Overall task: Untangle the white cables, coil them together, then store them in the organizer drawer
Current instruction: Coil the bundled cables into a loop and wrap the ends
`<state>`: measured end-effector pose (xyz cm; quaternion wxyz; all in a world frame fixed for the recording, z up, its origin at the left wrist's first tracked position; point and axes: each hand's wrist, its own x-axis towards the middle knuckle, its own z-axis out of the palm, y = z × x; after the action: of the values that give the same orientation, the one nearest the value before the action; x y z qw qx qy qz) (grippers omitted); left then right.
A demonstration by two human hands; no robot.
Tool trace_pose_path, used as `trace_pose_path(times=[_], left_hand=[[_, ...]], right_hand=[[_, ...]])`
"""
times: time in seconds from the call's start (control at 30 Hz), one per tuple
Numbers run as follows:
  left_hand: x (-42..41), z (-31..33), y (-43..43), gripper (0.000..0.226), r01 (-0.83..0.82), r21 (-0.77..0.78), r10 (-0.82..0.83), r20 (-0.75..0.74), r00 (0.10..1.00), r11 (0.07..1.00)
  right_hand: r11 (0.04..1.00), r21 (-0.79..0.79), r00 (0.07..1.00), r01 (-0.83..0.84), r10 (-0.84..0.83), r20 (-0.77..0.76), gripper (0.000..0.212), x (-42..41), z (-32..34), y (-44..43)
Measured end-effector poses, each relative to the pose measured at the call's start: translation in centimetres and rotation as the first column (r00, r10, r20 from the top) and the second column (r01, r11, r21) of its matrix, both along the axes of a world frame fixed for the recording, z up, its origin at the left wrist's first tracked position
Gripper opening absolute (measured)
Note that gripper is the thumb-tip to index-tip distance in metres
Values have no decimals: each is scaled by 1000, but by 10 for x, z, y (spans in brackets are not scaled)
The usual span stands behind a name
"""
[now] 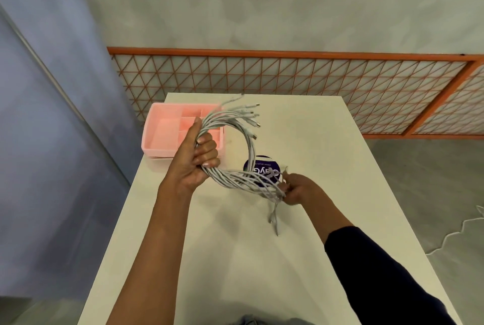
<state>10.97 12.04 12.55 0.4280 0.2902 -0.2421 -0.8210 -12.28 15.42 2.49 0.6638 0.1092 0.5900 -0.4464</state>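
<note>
Holding the white cables (235,180) as 1 bundle in the air above the counter (235,259), between 2 hands.

Left hand (195,164): fist round the bundle, fingers (209,150) curled fully round it, thumb up along the strands. Right hand (298,191): low and to the right, gripping the other part of the bundle. It's blurred, so I can't tell the exact finger layout.

Geometry:
- Bundle makes a partial loop, not closed.
- Lower run goes from the left fist down-right to the right hand, so the long axis there is roughly left-to-right.
- Upper run leaves the top of the fist and fans out to the far right. Connector ends (252,117) are splayed apart, pointing away from the person.
- About 2 loose ends (273,219) hang below the right hand. Can't tell whether they touch the counter.

Handling, my read: light, soft, a bit springy. Many thin smooth strands, so they slide past each other and fan out wherever they aren't clamped. Take hold round the whole bundle where the loop crosses, not by the plugs. The plugs are the only stiff bits and likely to snag.

Pink organizer (154,151) sits at the counter's far-left corner, just behind the left hand, compartments open upward. Purple round sticker (264,167) lies on the counter under the loop. Coil not yet closed, storing not started.
</note>
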Motion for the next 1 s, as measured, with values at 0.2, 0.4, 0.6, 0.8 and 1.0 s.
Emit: trace_pose_path(times=[0.2,0.4,0.6,0.8,1.0], left_hand=[[4,-7,5,56,-8,-38,8,7,1000,999],[23,-13,-2,57,-63,-33,62,-19,998,997],[39,-32,-2,59,-105,23,106,-9,994,994],[31,-53,6,57,-31,83,31,1,1000,996],[38,-53,2,55,-44,88,43,12,999,995]], right_hand=[[993,44,985,-105,110,-133,31,-3,-9,14],[979,-34,955,200,-188,228,30,-22,2,5],[969,-40,930,243,-221,294,35,-41,-13,9],[992,-93,989,79,-67,131,58,-37,-32,14],[980,-118,965,160,-131,228,39,-40,-46,27]])
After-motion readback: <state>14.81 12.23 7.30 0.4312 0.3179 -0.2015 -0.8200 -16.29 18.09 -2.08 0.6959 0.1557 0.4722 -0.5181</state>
